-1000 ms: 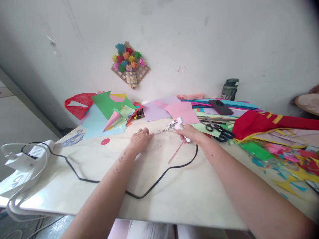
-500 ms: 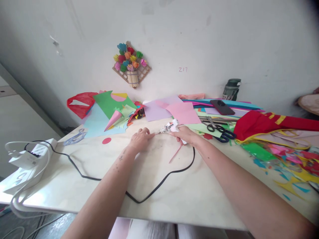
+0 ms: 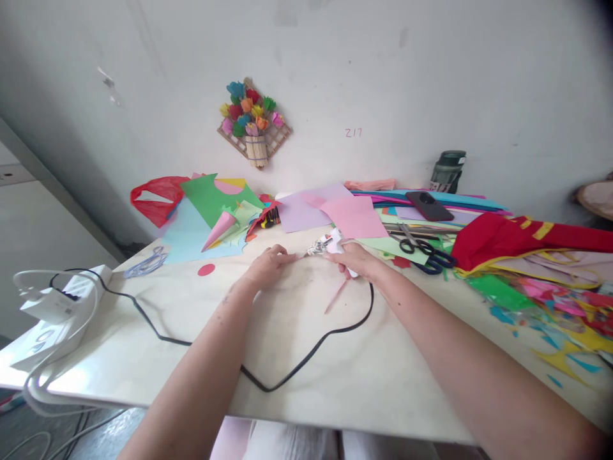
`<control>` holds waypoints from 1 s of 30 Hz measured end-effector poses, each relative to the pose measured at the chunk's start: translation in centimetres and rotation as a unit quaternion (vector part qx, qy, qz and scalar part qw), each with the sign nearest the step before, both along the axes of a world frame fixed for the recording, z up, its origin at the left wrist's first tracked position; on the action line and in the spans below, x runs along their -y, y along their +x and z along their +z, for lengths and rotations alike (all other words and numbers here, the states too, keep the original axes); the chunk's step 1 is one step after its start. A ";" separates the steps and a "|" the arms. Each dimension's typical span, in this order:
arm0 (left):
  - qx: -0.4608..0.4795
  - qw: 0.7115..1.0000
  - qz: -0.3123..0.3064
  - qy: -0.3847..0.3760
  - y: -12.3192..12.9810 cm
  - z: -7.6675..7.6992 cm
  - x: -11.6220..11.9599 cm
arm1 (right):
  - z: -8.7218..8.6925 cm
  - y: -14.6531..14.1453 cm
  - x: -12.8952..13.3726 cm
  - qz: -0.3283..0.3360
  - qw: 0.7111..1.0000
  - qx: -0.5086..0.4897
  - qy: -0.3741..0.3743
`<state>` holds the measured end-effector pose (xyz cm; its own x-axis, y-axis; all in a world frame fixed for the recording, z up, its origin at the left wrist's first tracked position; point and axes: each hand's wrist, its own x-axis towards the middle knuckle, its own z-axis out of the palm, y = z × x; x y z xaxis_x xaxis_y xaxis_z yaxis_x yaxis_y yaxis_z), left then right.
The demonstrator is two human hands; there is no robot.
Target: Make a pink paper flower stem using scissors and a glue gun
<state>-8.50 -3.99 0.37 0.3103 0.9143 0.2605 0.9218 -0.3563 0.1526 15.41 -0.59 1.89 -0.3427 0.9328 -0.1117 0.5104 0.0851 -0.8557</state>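
Note:
My right hand (image 3: 353, 257) is wrapped round a white glue gun (image 3: 335, 240), whose nozzle points left. A black cord (image 3: 311, 351) runs from it, under my left forearm, to a white power strip (image 3: 86, 306). My left hand (image 3: 272, 263) lies at the nozzle tip, its fingers pressed together; whatever they pinch is too small to make out. Below the gun a thin pink strip (image 3: 336, 296) slants down. A red paper circle (image 3: 206, 269) lies flat on the table to the left of my left hand.
Coloured sheets (image 3: 354, 216) and a pink paper cone (image 3: 221, 229) lie at the back. Scissors (image 3: 433, 260), a phone (image 3: 430, 206), a bottle (image 3: 447, 171) and a red cloth (image 3: 498, 239) are on the right, with paper scraps (image 3: 555, 319). A blue-white cord coil (image 3: 147, 262) lies left.
The whole view has shifted very slightly. Both hands keep nearly the same pose, and the glue gun stays in my right hand.

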 end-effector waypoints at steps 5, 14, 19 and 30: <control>0.099 0.995 -0.028 0.018 -0.8 0.1 0.0 | 0.0 0.0 0.0 0.007 1.000 -0.015 0.008; 0.168 0.985 -0.032 0.034 -1.3 0.2 -0.1 | 0.5 -0.2 0.4 -0.007 1.000 -0.029 -0.006; 0.160 0.986 -0.025 0.032 -1.3 0.3 0.1 | 0.5 -0.1 0.5 -0.010 0.999 -0.032 -0.014; 0.171 0.984 -0.044 0.007 -1.8 0.2 0.1 | 1.3 -0.1 1.1 -0.007 0.999 -0.037 -0.010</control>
<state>-10.33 -4.08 0.53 0.2806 0.8835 0.3752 0.7827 -0.4369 0.4434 15.30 -1.67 3.17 -0.3386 0.9350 -0.1051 0.4461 0.0612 -0.8929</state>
